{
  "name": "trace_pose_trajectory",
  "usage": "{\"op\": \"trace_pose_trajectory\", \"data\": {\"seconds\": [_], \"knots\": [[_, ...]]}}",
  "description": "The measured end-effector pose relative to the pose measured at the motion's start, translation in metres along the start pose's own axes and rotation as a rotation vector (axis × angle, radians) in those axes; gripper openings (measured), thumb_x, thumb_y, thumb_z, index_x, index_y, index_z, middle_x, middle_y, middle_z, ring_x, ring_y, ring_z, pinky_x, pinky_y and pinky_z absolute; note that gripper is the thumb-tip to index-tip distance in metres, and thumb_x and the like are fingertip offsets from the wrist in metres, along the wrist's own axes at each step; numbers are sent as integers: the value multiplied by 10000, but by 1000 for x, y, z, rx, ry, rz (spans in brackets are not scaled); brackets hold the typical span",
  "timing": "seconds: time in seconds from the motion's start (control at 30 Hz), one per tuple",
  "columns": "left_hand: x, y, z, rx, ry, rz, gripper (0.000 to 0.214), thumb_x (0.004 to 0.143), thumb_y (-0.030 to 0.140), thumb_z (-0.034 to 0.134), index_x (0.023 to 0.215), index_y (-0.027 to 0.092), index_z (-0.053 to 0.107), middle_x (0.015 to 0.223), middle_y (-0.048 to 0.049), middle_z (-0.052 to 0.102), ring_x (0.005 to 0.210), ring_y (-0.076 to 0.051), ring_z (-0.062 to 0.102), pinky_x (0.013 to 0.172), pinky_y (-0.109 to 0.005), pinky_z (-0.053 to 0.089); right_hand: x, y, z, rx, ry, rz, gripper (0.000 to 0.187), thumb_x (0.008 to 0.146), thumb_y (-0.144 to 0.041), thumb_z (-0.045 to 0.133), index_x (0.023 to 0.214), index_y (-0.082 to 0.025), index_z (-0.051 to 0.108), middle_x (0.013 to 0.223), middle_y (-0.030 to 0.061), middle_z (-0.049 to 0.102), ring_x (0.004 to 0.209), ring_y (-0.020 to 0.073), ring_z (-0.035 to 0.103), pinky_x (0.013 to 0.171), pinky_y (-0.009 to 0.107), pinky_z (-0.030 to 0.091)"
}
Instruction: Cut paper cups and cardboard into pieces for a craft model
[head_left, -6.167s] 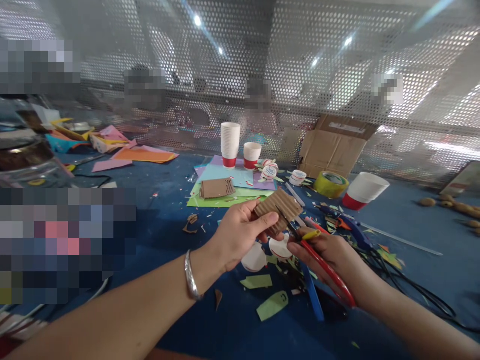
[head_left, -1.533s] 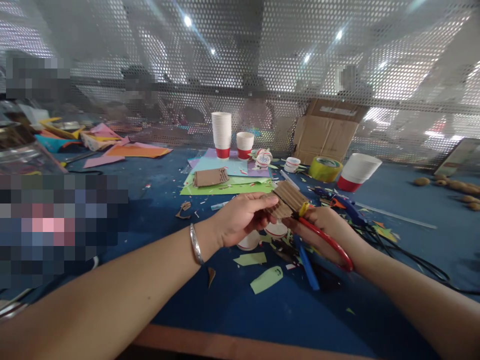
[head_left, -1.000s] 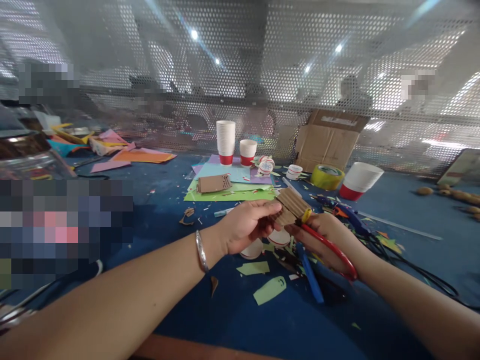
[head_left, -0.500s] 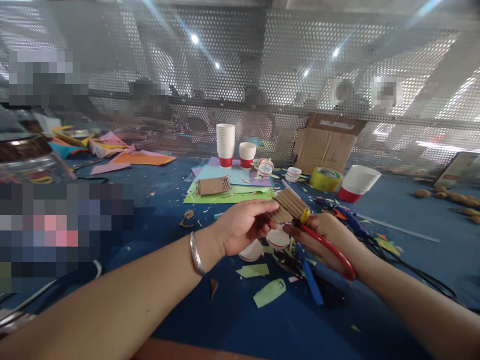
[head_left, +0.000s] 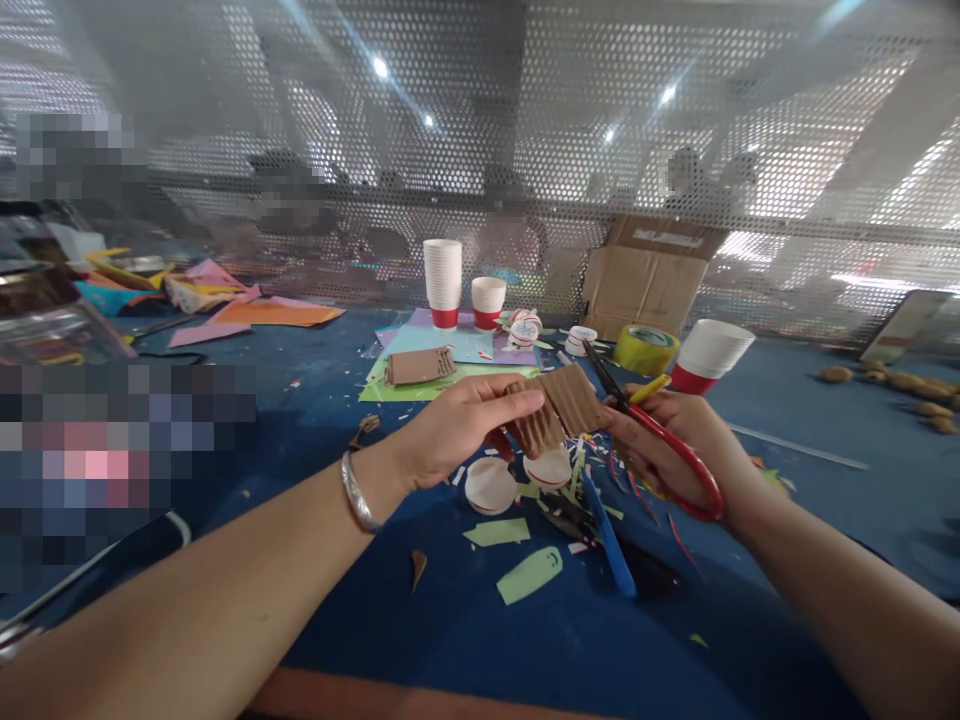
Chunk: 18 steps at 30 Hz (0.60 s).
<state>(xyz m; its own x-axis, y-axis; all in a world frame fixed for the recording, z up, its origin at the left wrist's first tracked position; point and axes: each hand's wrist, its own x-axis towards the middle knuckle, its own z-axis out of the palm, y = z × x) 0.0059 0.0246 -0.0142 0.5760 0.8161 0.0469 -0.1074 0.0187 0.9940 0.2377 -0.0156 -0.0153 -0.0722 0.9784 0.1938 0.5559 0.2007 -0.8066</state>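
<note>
My left hand (head_left: 480, 415) is closed on a piece of corrugated cardboard (head_left: 571, 400), with the thumb on top and a slit running partway between its two sections. In my right hand (head_left: 667, 430) are scissors (head_left: 679, 455) with red and yellow handles. Their dark blades point up and away, to the right of the cardboard. The fingertips of my right hand reach the cardboard's right edge. Below lie two white paper discs (head_left: 490, 486), green paper pieces (head_left: 529, 575) and a blue-handled tool (head_left: 609, 540). Another cardboard piece (head_left: 420, 366) rests on green paper farther back.
Stacked paper cups (head_left: 443, 285) stand at the back, with more cups (head_left: 712, 355) at the right beside a yellow tape roll (head_left: 645, 350). A cardboard box (head_left: 649, 280) leans against the perforated screen (head_left: 420, 130). Coloured paper (head_left: 277, 312) and a jar (head_left: 60, 310) are at the left.
The scissor blades have come away from the cardboard and now point up beside it. The cardboard has turned in my left hand, and my right hand has shifted slightly upward.
</note>
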Motion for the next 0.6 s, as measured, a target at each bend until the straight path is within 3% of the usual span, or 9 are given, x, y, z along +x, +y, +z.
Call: {"op": "trace_pose_trajectory", "data": {"seconds": [0.1,0.23,0.4,0.5,0.6], "knots": [[1,-3,6,100,-28,24,208,930,352,635,941,157,704,789,-42,698,683,-138,664,583,-234,490,-2,-4,0,154,-99,101,535,818,-626,649,532,-217,457,391,-37,440,310,100,409,334,222,336],[4,-9,8,238,21,32,188,921,351,641,956,168,665,749,-21,680,612,-128,655,527,-223,487,-3,-8,-3,185,-148,111,595,898,-570,588,458,-212,410,363,-27,427,326,86,412,390,218,352],[4,-10,10,244,-12,51,169,907,324,663,870,165,620,738,-18,678,619,-126,671,544,-223,519,-3,-9,-2,113,-121,134,481,786,-490,732,489,-212,476,365,-30,483,325,108,428,367,230,328],[6,-4,0,313,-24,4,161,914,317,649,874,162,629,736,-13,672,546,-110,651,487,-210,482,-2,-8,-5,27,-127,59,507,824,-494,679,456,-218,465,357,-15,487,337,120,451,397,246,367],[8,1,-18,338,126,-19,137,901,280,656,850,156,629,761,-25,687,503,-96,632,448,-202,434,2,-2,-10,-118,-59,51,547,855,-547,613,449,-232,428,345,-5,474,321,120,441,406,257,373]]}}
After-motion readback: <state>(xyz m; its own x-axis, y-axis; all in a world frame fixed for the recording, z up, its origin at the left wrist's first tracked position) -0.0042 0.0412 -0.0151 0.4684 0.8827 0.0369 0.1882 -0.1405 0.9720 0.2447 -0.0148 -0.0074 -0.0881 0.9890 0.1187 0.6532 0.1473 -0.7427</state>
